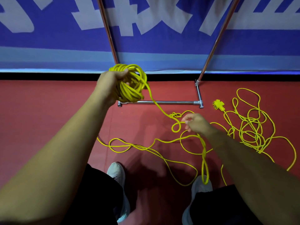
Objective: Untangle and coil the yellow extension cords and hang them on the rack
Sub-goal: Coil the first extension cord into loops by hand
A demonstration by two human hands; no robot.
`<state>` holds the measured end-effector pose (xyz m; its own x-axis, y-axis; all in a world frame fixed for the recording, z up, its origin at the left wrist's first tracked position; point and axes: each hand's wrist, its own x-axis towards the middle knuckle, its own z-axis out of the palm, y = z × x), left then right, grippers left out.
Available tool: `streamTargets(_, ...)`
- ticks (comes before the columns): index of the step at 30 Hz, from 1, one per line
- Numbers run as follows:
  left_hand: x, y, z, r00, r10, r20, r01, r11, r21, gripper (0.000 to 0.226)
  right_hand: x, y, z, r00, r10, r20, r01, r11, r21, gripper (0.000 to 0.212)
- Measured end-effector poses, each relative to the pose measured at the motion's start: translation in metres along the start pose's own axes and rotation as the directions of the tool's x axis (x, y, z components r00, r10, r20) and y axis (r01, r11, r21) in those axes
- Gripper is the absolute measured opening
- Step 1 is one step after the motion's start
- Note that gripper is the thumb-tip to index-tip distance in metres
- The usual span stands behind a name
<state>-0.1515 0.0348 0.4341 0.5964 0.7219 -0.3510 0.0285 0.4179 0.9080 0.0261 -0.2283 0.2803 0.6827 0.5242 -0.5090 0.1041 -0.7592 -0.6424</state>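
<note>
My left hand grips a thick coil of yellow extension cord, held up in front of the rack's left pole. From the coil a single strand runs down to a small knot and on to my right hand, which pinches a small loop of the cord. A long doubled loop hangs from that hand down to my right shoe. More loose cord lies snaking over the red floor. A second tangled yellow cord with its socket head lies at the right.
The metal rack stands ahead, with two slanted poles and a chrome base bar on the floor. Behind it hangs a blue banner with white lettering. My two light shoes stand among the loose cord on the red floor.
</note>
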Motion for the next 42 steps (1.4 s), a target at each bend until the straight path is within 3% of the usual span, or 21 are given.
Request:
streamTargets(2, -0.005, -0.004, 0.009, 0.995, -0.038, 0.094, 0.035, 0.999, 0.037, 0.017, -0.004, -0.013, 0.006, 0.996, -0.068, 0.055, 0.067, 0.998, 0.016, 0.033)
streamTargets(6, -0.013, -0.008, 0.023, 0.975, -0.064, 0.214, 0.047, 0.996, 0.081, 0.023, -0.015, -0.043, 0.010, 0.948, -0.187, 0.258, 0.189, 0.982, 0.017, 0.026)
streamTargets(8, -0.015, -0.008, 0.025, 0.968, -0.071, 0.241, 0.053, 0.995, 0.080, 0.024, -0.025, -0.056, 0.013, 0.864, -0.322, 0.387, 0.277, 0.946, 0.168, 0.045)
streamTargets(10, -0.016, -0.009, 0.027, 0.968, -0.062, 0.242, 0.042, 0.995, 0.087, 0.024, -0.038, -0.070, 0.020, 0.796, -0.407, 0.448, 0.234, 0.889, 0.393, 0.055)
streamTargets(12, -0.018, -0.010, 0.028, 0.965, -0.066, 0.252, 0.047, 0.996, 0.082, 0.024, -0.049, -0.080, 0.025, 0.784, -0.446, 0.432, 0.217, 0.849, 0.483, 0.048)
streamTargets(16, -0.019, -0.010, 0.028, 0.965, -0.085, 0.249, 0.070, 0.995, 0.069, 0.019, -0.057, -0.085, 0.018, 0.788, -0.470, 0.396, 0.253, 0.835, 0.489, 0.020)
streamTargets(18, -0.017, -0.008, 0.026, 0.974, -0.064, 0.219, 0.044, 0.994, 0.098, 0.021, -0.056, -0.088, 0.010, 0.837, -0.463, 0.293, 0.227, 0.780, 0.583, 0.010)
streamTargets(20, -0.016, -0.006, 0.022, 0.981, -0.041, 0.188, 0.013, 0.989, 0.148, 0.023, -0.049, -0.088, -0.001, 0.904, -0.423, 0.060, 0.313, 0.752, 0.580, 0.014)
streamTargets(22, -0.014, -0.004, 0.018, 0.977, -0.065, 0.203, 0.019, 0.976, 0.219, 0.023, -0.039, -0.086, -0.012, 0.909, -0.389, -0.149, 0.406, 0.745, 0.530, 0.013)
streamTargets(24, -0.013, -0.001, 0.015, 0.956, -0.142, 0.256, 0.065, 0.955, 0.289, 0.022, -0.032, -0.085, -0.021, 0.902, -0.337, -0.271, 0.432, 0.744, 0.510, 0.011)
streamTargets(27, -0.015, -0.002, 0.017, 0.923, -0.219, 0.317, 0.074, 0.907, 0.414, 0.020, -0.028, -0.085, -0.026, 0.891, -0.279, -0.357, 0.435, 0.750, 0.498, 0.012)
streamTargets(31, -0.016, -0.008, 0.014, 0.887, -0.235, 0.398, -0.092, 0.753, 0.652, 0.029, -0.025, -0.089, -0.030, 0.878, -0.242, -0.412, 0.430, 0.777, 0.460, 0.013)
streamTargets(33, -0.016, -0.010, 0.012, 0.861, -0.264, 0.435, -0.132, 0.710, 0.692, 0.036, -0.024, -0.088, -0.032, 0.882, -0.233, -0.409, 0.419, 0.787, 0.453, 0.014)
streamTargets(37, -0.019, -0.007, 0.016, 0.864, -0.232, 0.447, -0.001, 0.887, 0.462, 0.022, -0.026, -0.082, -0.032, 0.933, -0.218, -0.287, 0.330, 0.840, 0.431, 0.023)
streamTargets(42, -0.015, -0.009, 0.023, 0.873, -0.153, 0.463, 0.102, 0.986, 0.132, 0.013, -0.032, -0.077, -0.023, 0.973, -0.225, 0.059, 0.174, 0.872, 0.458, 0.027)
